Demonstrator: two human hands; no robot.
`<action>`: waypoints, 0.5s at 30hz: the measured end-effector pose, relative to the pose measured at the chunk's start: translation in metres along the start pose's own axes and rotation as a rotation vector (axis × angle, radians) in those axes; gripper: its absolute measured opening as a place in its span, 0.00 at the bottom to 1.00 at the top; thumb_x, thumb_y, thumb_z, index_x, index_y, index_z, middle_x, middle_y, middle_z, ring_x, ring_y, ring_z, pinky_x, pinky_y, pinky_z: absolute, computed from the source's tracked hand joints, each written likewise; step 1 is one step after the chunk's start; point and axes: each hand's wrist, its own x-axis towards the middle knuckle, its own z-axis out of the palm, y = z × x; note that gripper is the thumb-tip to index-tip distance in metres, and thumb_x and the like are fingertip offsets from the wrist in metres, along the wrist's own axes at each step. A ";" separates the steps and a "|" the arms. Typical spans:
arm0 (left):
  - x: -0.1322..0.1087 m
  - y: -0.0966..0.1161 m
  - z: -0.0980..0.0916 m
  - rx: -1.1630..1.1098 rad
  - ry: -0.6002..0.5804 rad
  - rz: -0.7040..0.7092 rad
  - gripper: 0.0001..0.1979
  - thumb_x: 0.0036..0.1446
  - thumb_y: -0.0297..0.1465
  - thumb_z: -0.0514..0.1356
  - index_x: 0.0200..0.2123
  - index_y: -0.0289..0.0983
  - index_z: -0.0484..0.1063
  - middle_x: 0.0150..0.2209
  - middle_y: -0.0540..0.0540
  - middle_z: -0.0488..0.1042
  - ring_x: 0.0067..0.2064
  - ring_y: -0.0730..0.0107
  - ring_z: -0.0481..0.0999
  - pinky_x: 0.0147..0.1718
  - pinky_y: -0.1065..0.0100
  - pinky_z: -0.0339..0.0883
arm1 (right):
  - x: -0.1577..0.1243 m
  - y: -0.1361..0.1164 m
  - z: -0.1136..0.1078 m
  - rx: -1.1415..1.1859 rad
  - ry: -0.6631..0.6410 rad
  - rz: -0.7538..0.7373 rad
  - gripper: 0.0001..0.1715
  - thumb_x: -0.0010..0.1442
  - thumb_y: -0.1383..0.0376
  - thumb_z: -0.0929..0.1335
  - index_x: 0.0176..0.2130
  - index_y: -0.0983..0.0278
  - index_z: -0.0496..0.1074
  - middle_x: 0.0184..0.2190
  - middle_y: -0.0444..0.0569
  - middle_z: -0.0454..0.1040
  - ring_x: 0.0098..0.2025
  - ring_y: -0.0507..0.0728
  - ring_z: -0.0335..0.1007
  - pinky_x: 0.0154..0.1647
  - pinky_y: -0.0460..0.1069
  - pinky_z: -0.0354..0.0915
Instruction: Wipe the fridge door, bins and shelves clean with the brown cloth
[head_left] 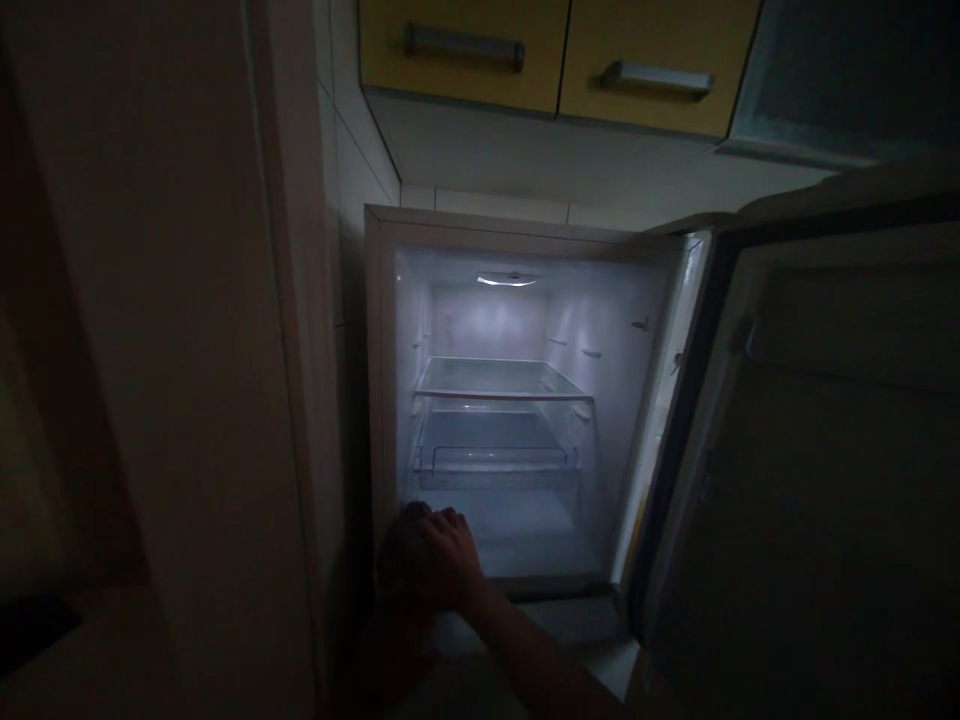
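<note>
My right hand (450, 562) reaches in from the lower right to the front left edge of an open fridge (499, 320). Its fingers are closed on a crumpled greyish cloth (403, 552), pressed against the lower left of the fridge frame. Below it, a dim reddish shape that looks like my left hand (397, 655) lies in deep shadow; its fingers cannot be made out. Inside the lit fridge are a glass shelf (499, 378) and, under it, a clear plastic drawer (502, 460).
The fridge door (810, 450) stands wide to the right. Yellow cupboards (465, 75) with metal handles hang above. A wooden door frame (285, 350) rises close on the left, beside a tiled wall (347, 220). The room is dark.
</note>
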 end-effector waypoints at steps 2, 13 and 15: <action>-0.003 -0.015 0.019 0.062 0.057 0.080 0.28 0.59 0.41 0.69 0.63 0.57 0.81 0.63 0.46 0.83 0.60 0.43 0.83 0.57 0.49 0.78 | 0.014 -0.004 -0.012 -0.108 0.162 -0.276 0.38 0.65 0.43 0.74 0.69 0.47 0.71 0.63 0.52 0.75 0.62 0.66 0.69 0.63 0.62 0.66; -0.001 -0.034 0.050 0.101 -0.066 0.168 0.29 0.60 0.51 0.72 0.65 0.59 0.80 0.59 0.46 0.85 0.56 0.49 0.87 0.51 0.57 0.81 | 0.157 -0.065 -0.198 -0.562 0.426 -1.082 0.17 0.77 0.59 0.69 0.61 0.40 0.74 0.62 0.42 0.74 0.61 0.59 0.66 0.57 0.58 0.68; -0.001 -0.037 0.052 0.095 -0.077 0.173 0.26 0.62 0.46 0.72 0.64 0.61 0.80 0.58 0.47 0.86 0.56 0.50 0.87 0.52 0.57 0.82 | 0.190 -0.091 -0.256 -0.594 0.573 -0.886 0.24 0.77 0.62 0.69 0.66 0.40 0.70 0.67 0.45 0.70 0.66 0.63 0.64 0.63 0.64 0.66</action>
